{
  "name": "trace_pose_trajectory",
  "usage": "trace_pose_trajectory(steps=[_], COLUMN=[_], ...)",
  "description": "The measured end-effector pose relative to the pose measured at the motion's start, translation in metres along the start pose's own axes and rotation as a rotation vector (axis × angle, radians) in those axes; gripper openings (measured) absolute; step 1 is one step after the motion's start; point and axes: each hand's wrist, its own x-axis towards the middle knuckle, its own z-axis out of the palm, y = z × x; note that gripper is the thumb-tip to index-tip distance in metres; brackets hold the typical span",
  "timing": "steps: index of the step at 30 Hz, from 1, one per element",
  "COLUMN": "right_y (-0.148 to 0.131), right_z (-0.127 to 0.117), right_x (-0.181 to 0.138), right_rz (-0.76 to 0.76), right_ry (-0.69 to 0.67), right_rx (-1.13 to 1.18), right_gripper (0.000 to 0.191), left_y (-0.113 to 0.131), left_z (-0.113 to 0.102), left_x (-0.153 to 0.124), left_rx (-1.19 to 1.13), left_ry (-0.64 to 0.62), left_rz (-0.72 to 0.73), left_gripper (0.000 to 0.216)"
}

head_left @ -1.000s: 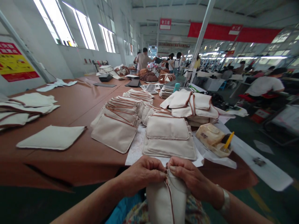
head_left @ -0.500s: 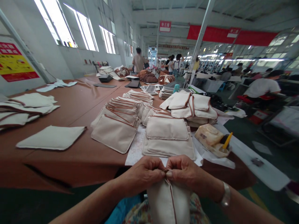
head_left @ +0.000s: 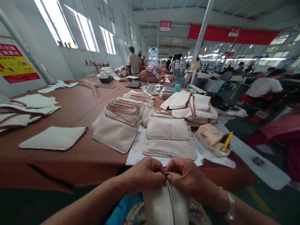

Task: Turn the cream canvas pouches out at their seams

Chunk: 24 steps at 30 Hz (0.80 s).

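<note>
Over my lap hangs a cream fabric pouch piece [head_left: 157,204] with a brown-edged seam down its middle. My left hand [head_left: 150,173] pinches its top end by the brown edging, thumb against fingers. Right beside it, my right hand [head_left: 181,175] pinches the same end, the fingertips of both hands almost touching. A silver bracelet circles my right wrist. Just beyond my hands, a stack of cream flapped pieces [head_left: 167,134] lies on white paper at the table's edge. To its left, overlapping cream pieces with brown trim [head_left: 114,132] spread in rows.
The brown-covered table [head_left: 77,106] carries a single cream piece [head_left: 52,137] and another pile [head_left: 28,109] at left. A cut plastic container [head_left: 212,139] with a yellow-handled tool [head_left: 228,140] sits at right, near a folded stack [head_left: 189,106]. A person in magenta [head_left: 276,137] is at far right.
Both hands keep their pinch, while the pouch piece has shifted slightly left. A person in magenta has come into view at right. The standing person at the back has moved left.
</note>
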Motion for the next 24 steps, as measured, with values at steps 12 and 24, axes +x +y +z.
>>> trace_pose_trajectory(steps=[12,24], right_y=[0.008,-0.001], right_z=[-0.018,-0.021], right_x=[-0.014,-0.023], right_rz=[-0.791,-0.208], right_ry=[-0.108,-0.02], right_rx=[-0.342,0.07], right_gripper=[0.03,0.035], left_y=[-0.003,0.003], left_z=[0.012,0.0], left_x=[-0.005,-0.006], left_rx=[-0.737,-0.449], left_ry=[-0.086,-0.214], left_rz=[-0.114,0.128], left_gripper=[0.041,0.036])
